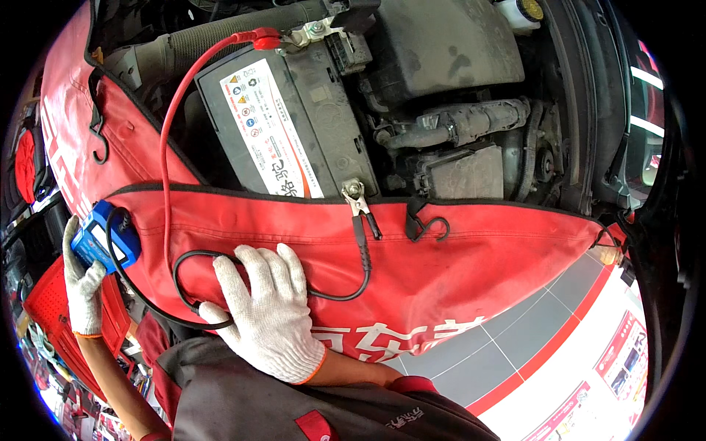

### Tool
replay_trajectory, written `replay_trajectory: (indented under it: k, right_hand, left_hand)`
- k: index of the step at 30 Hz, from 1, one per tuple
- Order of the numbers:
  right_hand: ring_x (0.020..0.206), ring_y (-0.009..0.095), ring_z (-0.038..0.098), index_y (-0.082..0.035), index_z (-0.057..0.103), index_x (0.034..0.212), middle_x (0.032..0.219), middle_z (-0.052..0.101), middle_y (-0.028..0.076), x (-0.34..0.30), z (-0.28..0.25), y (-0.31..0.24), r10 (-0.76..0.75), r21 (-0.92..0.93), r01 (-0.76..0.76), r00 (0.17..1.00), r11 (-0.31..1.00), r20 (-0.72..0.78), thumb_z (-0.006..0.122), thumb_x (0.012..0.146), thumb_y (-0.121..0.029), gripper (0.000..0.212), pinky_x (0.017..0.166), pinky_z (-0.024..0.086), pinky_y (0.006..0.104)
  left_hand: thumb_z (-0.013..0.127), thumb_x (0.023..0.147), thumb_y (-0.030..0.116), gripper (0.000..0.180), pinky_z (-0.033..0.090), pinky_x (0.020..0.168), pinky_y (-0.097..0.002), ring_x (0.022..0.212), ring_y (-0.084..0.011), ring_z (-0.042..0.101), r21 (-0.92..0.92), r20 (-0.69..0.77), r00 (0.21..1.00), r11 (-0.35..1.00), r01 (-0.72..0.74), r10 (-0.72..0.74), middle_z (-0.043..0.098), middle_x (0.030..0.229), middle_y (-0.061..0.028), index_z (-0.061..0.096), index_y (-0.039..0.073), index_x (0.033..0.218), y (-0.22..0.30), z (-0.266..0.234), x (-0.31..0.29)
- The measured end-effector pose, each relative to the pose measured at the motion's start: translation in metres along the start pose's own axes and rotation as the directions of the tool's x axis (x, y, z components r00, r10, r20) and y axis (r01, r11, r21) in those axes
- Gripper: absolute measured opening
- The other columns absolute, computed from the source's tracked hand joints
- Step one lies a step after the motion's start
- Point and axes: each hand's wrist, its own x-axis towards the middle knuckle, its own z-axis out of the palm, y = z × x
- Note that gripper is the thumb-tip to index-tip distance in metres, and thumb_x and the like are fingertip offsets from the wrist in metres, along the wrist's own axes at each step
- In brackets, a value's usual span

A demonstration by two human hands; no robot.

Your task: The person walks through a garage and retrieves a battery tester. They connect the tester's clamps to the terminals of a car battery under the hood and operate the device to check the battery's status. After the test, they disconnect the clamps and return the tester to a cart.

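Evidently, the left hand (85, 292) grips the blue handheld device (126, 239) at frame left, apparently placed within cable reach of the battery (316, 110) at upper centre. Palm down, the right hand (272, 312) spreads at lower centre, perhaps steadying the black cable (340, 298) on the red cover (441, 272), likely draped to protect bodywork.

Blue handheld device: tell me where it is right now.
In the head view, the blue handheld device is at the far left, held in the gloved left hand, with the red cable to its right.
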Motion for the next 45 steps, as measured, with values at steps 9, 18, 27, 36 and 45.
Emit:
replay_trajectory:
  k: [9, 18, 27, 36, 45]
  right_hand:
    - [0.107, 0.035, 0.054, -0.004, 0.058, 0.121, 0.118, 0.053, 0.018, 0.001, 0.001, 0.001, 0.004, 0.007, -0.004, 1.0, 1.0, -0.001, 0.066, 0.086, -0.04, 0.05, 0.102, 0.037, 0.0547]
    - [0.104, 0.035, 0.054, -0.005, 0.057, 0.119, 0.117, 0.053, 0.017, 0.005, 0.004, 0.0, 0.001, -0.042, -0.002, 1.0, 0.999, -0.012, 0.066, 0.086, -0.038, 0.048, 0.099, 0.039, 0.0534]
    - [0.103, 0.034, 0.053, -0.007, 0.057, 0.118, 0.115, 0.053, 0.015, 0.008, 0.008, -0.001, -0.016, -0.1, 0.014, 1.0, 0.995, -0.022, 0.069, 0.084, -0.037, 0.047, 0.094, 0.042, 0.0512]
    - [0.103, 0.036, 0.052, -0.008, 0.056, 0.119, 0.115, 0.052, 0.015, 0.011, 0.008, -0.002, -0.016, -0.118, 0.015, 1.0, 0.993, -0.008, 0.07, 0.082, -0.037, 0.049, 0.092, 0.043, 0.0505]
    - [0.11, 0.038, 0.052, -0.007, 0.056, 0.119, 0.12, 0.052, 0.017, 0.011, 0.011, -0.001, -0.014, -0.079, 0.011, 0.999, 0.997, -0.031, 0.071, 0.082, -0.036, 0.049, 0.094, 0.042, 0.0516]
  left_hand:
    - [0.086, 0.071, 0.042, 0.108, 0.032, 0.114, -0.0369, 0.137, -0.023, 0.039, -0.02, 0.005, 1.0, 1.0, 0.016, -0.016, 0.036, 0.152, -0.0085, 0.027, 0.006, 0.153, -0.002, -0.003, 0.001]
    - [0.088, 0.066, 0.048, 0.115, 0.033, 0.113, -0.0383, 0.138, -0.0242, 0.039, -0.028, 0.041, 0.999, 0.999, 0.027, -0.025, 0.034, 0.154, -0.0099, 0.027, 0.005, 0.153, -0.009, -0.009, 0.007]
    - [0.088, 0.061, 0.056, 0.121, 0.036, 0.111, -0.0381, 0.136, -0.0252, 0.042, 0.037, 0.029, 0.999, 0.999, 0.026, -0.027, 0.037, 0.152, -0.0129, 0.028, 0.002, 0.152, -0.007, -0.009, 0.009]
    - [0.087, 0.061, 0.059, 0.122, 0.035, 0.112, -0.0379, 0.136, -0.0252, 0.042, 0.066, -0.008, 0.999, 0.997, 0.032, -0.032, 0.038, 0.15, -0.0141, 0.029, 0.0, 0.151, 0.004, 0.002, 0.005]
    - [0.087, 0.064, 0.055, 0.119, 0.035, 0.112, -0.0379, 0.136, -0.0262, 0.041, 0.03, 0.027, 1.0, 1.0, -0.004, 0.004, 0.037, 0.151, -0.0149, 0.028, 0.0, 0.151, -0.013, -0.009, 0.01]
